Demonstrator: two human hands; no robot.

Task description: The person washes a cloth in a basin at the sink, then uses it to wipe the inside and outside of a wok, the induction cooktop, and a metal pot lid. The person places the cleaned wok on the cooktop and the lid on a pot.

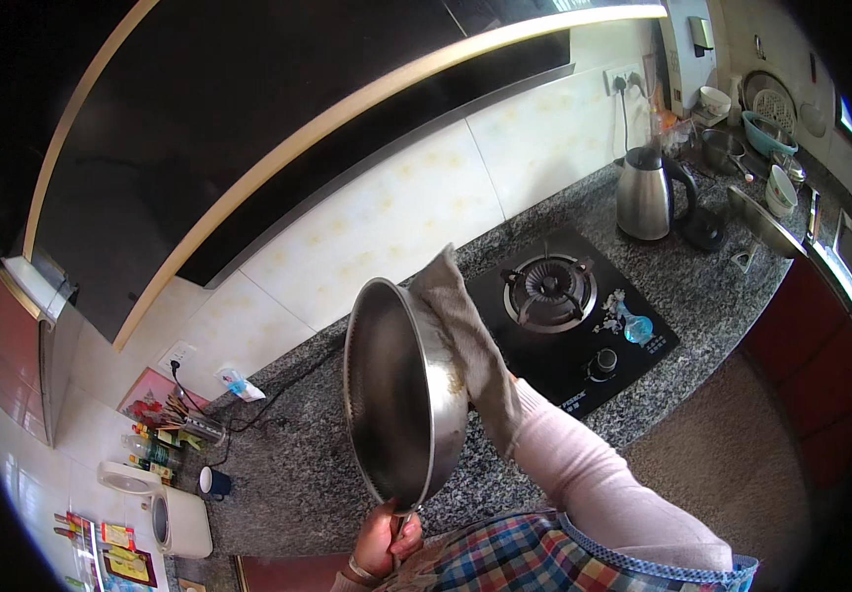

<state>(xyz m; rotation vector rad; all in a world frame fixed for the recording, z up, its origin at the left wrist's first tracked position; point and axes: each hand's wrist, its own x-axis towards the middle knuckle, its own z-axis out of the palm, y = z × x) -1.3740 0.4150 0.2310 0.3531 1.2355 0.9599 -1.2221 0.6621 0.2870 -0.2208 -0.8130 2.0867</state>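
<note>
A deep metal wok (389, 392) stands tilted on its side in the air, its dark inside facing left. My left hand (381, 544) grips its handle at the lower end. A grey-brown cloth (474, 348) lies against the outside of the wok on the right and covers my right hand, whose fingers are hidden under it; only the wrist shows at the pink sleeve. Behind the cloth is a black glass gas hob (496, 311), with a blue object (637, 328) and whitish bits beside its burner (550, 287).
A steel electric kettle (644, 196) stands behind the hob. Farther right are a tilted pan lid (766, 222), bowls (781, 191) and a blue basin (766, 133). On the left are a dark blue mug (214, 482), a white rice cooker (188, 522), bottles (149, 450) and a range hood (367, 126) overhead.
</note>
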